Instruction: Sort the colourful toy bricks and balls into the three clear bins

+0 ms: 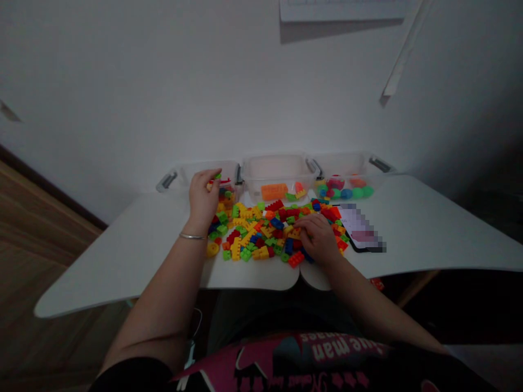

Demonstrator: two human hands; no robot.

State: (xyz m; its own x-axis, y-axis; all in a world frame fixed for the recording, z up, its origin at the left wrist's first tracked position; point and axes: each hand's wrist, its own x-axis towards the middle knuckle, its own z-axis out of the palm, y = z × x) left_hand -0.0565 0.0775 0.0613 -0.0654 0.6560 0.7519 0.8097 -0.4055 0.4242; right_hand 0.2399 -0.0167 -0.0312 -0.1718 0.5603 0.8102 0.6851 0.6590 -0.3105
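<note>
A green block (218, 176), pinched in the left hand's (203, 197) fingers, is best released low; the right hand's (319, 237) grip cannot be told.

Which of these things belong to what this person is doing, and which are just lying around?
Apparently in use:
left hand, at the left box
right hand, at the loose bricks
probably the middle box and right box

Just there, it seems:
phone beside the bricks
paper on the wall

A bin (229, 170) stands at my left hand (203, 197), two bins (281, 174) beyond my right hand (321, 238), a phone (358, 226) to its right and bricks (267, 231) between both.
</note>
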